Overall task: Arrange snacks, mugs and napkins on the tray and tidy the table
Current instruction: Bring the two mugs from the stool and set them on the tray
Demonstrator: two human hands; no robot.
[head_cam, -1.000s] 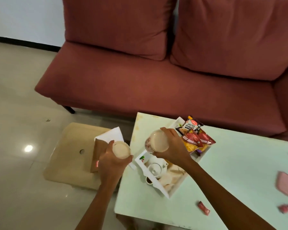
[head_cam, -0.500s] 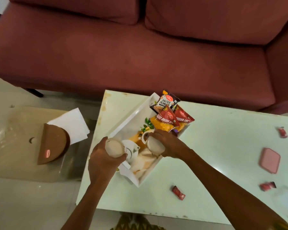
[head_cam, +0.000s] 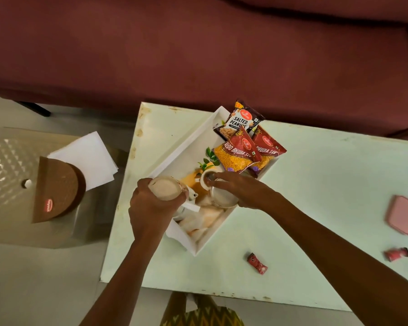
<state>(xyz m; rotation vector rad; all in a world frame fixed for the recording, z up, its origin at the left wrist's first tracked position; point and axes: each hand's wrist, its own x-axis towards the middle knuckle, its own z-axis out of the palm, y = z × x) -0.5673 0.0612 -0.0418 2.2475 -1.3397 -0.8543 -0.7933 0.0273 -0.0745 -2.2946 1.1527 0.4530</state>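
Since a second ago, both hands come in over the tray (head_cam: 174,150). The right hand (head_cam: 239,192) lowers its mug (head_cam: 223,200) into the tray's near part; the left hand (head_cam: 151,208) carries its mug (head_cam: 165,188) from the stool side to the tray's left rim.

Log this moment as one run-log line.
left hand: holds mug above tray | right hand: lowers second mug into tray | snack packets: in tray

Dark packet (head_cam: 238,121): "SALTED PEANUTS". Front red-and-yellow packet (head_cam: 237,152): "ALOO BHUJIA SEV". Rear red packet (head_cam: 267,149): "BHUJIA SEV" partly visible. Brown box's (head_cam: 57,189) red label unreadable.
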